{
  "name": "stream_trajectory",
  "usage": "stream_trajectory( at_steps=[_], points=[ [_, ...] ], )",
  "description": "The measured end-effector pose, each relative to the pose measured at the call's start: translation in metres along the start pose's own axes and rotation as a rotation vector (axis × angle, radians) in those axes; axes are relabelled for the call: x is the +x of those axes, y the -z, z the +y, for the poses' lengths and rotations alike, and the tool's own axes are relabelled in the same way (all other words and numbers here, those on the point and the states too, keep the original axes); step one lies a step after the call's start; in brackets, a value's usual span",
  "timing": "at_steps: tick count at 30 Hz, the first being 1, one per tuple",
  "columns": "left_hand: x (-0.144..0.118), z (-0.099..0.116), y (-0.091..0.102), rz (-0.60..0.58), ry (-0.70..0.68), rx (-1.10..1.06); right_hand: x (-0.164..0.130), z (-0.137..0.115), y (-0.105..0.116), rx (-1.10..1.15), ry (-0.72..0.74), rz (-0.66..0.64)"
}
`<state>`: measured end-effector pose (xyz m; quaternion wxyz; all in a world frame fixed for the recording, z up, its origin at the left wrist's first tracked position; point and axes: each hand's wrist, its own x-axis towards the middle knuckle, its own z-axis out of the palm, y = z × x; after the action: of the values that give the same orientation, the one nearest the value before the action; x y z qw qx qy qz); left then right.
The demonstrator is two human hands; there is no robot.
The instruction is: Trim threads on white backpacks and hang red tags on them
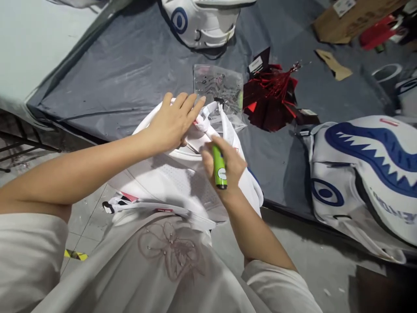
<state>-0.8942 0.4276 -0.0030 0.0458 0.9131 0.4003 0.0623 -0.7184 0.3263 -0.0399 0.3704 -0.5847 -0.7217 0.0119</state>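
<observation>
A white backpack [202, 182] leans between my body and the table edge, its straps facing me. My left hand [174, 119] lies over its top rim, fingers reaching across the far side and thumb bent on the near side, gripping it. In my right hand [228, 163], slightly blurred, is a bright green tube with a black end [220, 167]; whether it is a lighter or a marker I cannot tell. That hand is close to the strap and the top handle [203, 124]. What its fingertips touch is hidden.
A grey-covered table [130, 65] holds a clear plastic bag [218, 82], a pile of dark red tags [273, 95] and a cardboard box [355, 19]. Another white backpack [202, 26] sits at the back. A third backpack [332, 174] with blue jaws stands at right.
</observation>
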Motion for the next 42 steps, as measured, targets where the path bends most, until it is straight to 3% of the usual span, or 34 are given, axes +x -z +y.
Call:
stream_trajectory(
  at_steps=[2, 4, 8, 11, 15, 20, 33, 38, 42],
  points=[
    [0.001, -0.002, -0.001, -0.006, -0.006, -0.019, 0.015, 0.006, 0.0, -0.265, -0.04, 0.01],
    [0.004, -0.005, -0.004, -0.028, 0.001, -0.01, 0.029, 0.009, -0.003, -0.449, -0.056, -0.111],
    [0.016, -0.008, -0.01, -0.049, -0.007, 0.093, 0.05, 0.005, -0.021, -0.603, -0.086, -0.4],
    [0.022, -0.009, -0.014, -0.041, -0.003, 0.133, 0.057, 0.0, -0.036, -0.648, -0.13, -0.455],
    [0.025, -0.009, -0.019, -0.087, 0.04, 0.091, 0.058, -0.003, -0.042, -0.652, -0.132, -0.447],
    [0.023, -0.01, -0.023, -0.071, 0.014, 0.079, 0.052, -0.002, -0.035, -0.664, -0.105, -0.458],
    [0.021, -0.008, -0.015, -0.083, 0.028, 0.146, 0.048, 0.013, -0.034, -0.618, -0.035, -0.4],
    [0.021, -0.009, -0.014, -0.081, 0.03, 0.143, 0.039, 0.016, -0.009, -0.489, 0.046, -0.313],
    [0.021, -0.01, -0.017, -0.065, 0.03, 0.126, 0.031, 0.009, 0.014, -0.178, -0.132, -0.179]
  ],
)
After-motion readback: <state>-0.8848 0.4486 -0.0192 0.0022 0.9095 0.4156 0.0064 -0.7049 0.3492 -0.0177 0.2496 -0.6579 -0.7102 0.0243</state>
